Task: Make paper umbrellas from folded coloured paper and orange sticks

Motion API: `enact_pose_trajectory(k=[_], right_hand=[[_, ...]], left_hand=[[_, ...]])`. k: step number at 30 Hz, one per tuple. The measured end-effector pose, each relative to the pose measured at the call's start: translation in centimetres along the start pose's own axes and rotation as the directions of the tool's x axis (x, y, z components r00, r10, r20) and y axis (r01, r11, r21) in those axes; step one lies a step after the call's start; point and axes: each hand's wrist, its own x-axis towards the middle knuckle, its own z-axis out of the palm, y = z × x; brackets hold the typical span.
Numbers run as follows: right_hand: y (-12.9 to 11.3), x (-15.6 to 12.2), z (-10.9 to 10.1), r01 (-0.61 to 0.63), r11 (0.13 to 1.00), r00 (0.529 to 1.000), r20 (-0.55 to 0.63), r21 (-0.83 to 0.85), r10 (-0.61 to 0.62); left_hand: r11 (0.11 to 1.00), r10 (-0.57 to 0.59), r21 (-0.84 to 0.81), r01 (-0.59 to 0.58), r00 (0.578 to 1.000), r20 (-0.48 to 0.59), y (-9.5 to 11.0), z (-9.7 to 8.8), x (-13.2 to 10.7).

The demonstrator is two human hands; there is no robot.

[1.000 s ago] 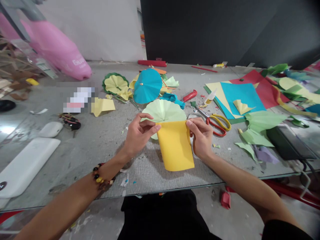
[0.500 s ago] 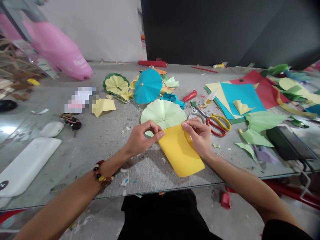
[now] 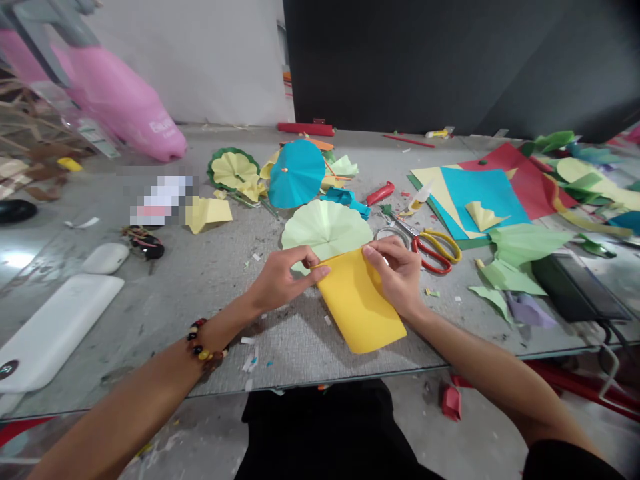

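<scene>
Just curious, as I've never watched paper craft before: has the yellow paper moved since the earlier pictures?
Yes: the yellow paper has turned, its near end swinging right toward the scissors, judged against the pale green paper fan.

Grey work table (image 3: 210,320) littered with paper scraps (image 3: 249,363), a pale green paper fan (image 3: 325,230), scissors (image 3: 435,250) and coloured paper sheets (image 3: 480,193)

Only blurred lettering is showing
White lettering (image 3: 163,128) is sitting on the pink bag (image 3: 120,110) far beyond the left hand (image 3: 283,279), unreadable

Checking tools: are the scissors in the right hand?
No, the red-and-yellow-handled scissors lie on the table, while the right hand pinches yellow paper.
</scene>
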Motion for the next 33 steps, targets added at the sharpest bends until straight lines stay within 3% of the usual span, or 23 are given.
enact_pose_trajectory(k=[9, 12, 15, 21, 33], right_hand=[[-0.4, -0.6, 0.7, -0.031, 0.999, 0.998, 0.049, 0.019, 0.03], [-0.2, -0.3, 0.4, -0.033, 0.999, 0.999, -0.004, 0.041, 0.033], [-0.1, -0.1, 0.3, -0.03, 0.996, 0.999, -0.035, 0.08, 0.033], [0.1, -0.3, 0.5, -0.093, 0.99, 0.996, 0.004, 0.11, 0.093], [0.2, -0.2, 0.5, -0.106, 0.983, 0.994, 0.011, 0.147, 0.105]], left_hand=[[0.995, 0.101, 0.001, -0.102, 0.992, -0.069, 0.8, 0.3, -0.3], [0.996, 0.019, -0.08, -0.034, 0.983, -0.184, 0.4, 0.6, -0.3], [0.965, -0.12, -0.259, 0.037, 0.943, -0.312, 0.0, 0.9, 0.0], [0.879, -0.347, -0.443, 0.175, 0.873, -0.344, -0.1, 1.1, 0.5], [0.852, -0.364, -0.495, 0.169, 0.872, -0.329, 0.5, 0.9, 0.5]])
